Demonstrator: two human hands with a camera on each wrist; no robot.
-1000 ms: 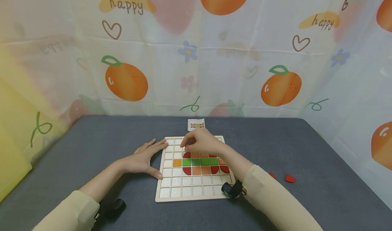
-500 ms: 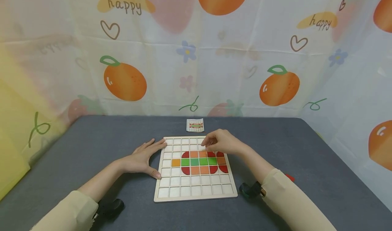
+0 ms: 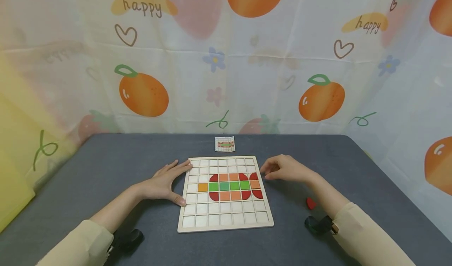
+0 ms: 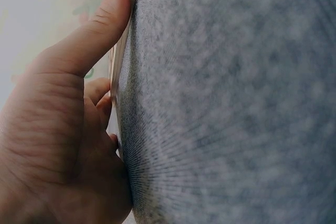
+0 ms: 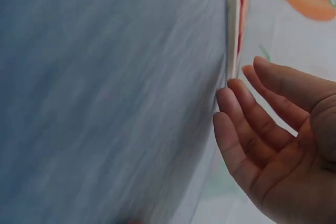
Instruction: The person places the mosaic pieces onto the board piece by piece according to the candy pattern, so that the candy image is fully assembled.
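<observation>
My left hand (image 3: 159,185) rests spread at the left side of a white gridded puzzle board (image 3: 213,208). Its thumb (image 4: 116,9) and fingertips touch the board's edge. Just off the right edge hovers my right hand (image 3: 291,169), fingers loosely bent, nothing between them in the right wrist view. On the board sit a row of green square tiles (image 3: 234,186), peach squares (image 3: 224,196) above and below, and red rounded pieces (image 3: 214,196) at the corners. An orange-yellow square (image 3: 203,187) ends the row at the left.
A small printed pattern card (image 3: 225,149) lies behind the board. One loose red piece (image 3: 310,203) is on the dark grey table (image 3: 159,234), beside the right forearm. A fruit-print curtain (image 3: 254,93) hangs behind the table.
My right hand has moved rightward from above the board to beyond its right edge, uncovering the upper cells and the right-hand red and peach pieces. The left hand stays put.
</observation>
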